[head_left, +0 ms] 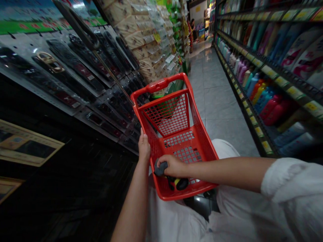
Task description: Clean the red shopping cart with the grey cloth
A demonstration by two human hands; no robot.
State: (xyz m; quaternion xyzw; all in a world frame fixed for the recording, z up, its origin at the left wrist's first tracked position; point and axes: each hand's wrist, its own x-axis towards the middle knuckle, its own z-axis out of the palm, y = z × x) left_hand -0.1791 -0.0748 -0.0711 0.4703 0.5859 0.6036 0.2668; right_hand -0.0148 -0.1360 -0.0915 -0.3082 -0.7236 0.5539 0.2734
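Observation:
A red plastic shopping basket (206,141) with grid-pattern openings is in front of my legs, its handle frame raised at the far end. My left hand (144,148) is closed on the left side of the basket near its rim. Inside the near end, my right hand (174,165) has its fingers curled round a dark grey, rounded item (160,169) whose kind I cannot make out. Just below that hand lies a black-and-yellow item (181,183), partly covered by the hand.
Packaged dark goods (73,64) hang on a display at left, with a long metal rod (111,72) slanting across it. Shelves of colourful bottles (264,97) line the right. A grey tiled aisle (217,101) runs between them, and a person (193,28) is far off.

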